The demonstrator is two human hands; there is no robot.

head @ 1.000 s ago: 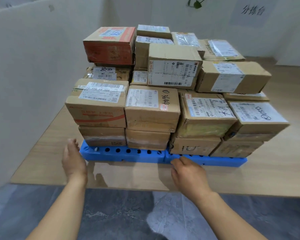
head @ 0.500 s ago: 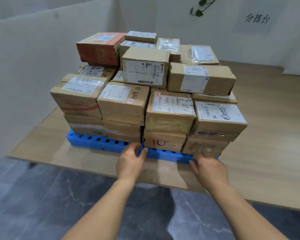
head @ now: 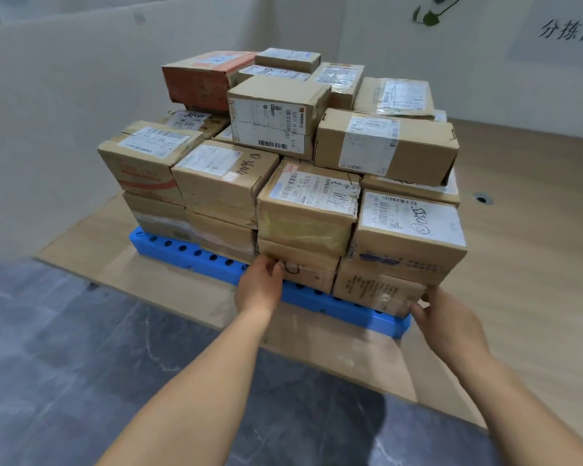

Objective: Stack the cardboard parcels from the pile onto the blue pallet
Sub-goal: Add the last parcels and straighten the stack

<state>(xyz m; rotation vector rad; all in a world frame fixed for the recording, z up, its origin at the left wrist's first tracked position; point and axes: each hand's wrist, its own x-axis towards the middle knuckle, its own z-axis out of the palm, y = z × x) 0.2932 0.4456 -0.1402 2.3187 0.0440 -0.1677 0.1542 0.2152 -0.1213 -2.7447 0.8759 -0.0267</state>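
A blue pallet (head: 196, 253) lies on the wooden table (head: 525, 270) and carries several taped cardboard parcels stacked in about three layers. My left hand (head: 260, 290) touches the front left edge of the bottom middle parcel (head: 312, 272), fingers against the cardboard. My right hand (head: 448, 326) rests at the right front corner of the bottom right parcel (head: 374, 292), thumb on the front face, fingers round the side. Neither hand lifts anything. An orange-red parcel (head: 199, 85) tops the far left of the stack.
A white partition (head: 48, 112) runs along the table's left side and a white wall stands behind. A cable hole (head: 482, 198) sits in the table right of the stack. Grey marbled floor (head: 81, 364) lies below the near table edge.
My view has swung left and closer. Both hands moved right along the pallet's front and up from the pallet edge onto the bottom parcels; the right hand reached the stack's right corner.
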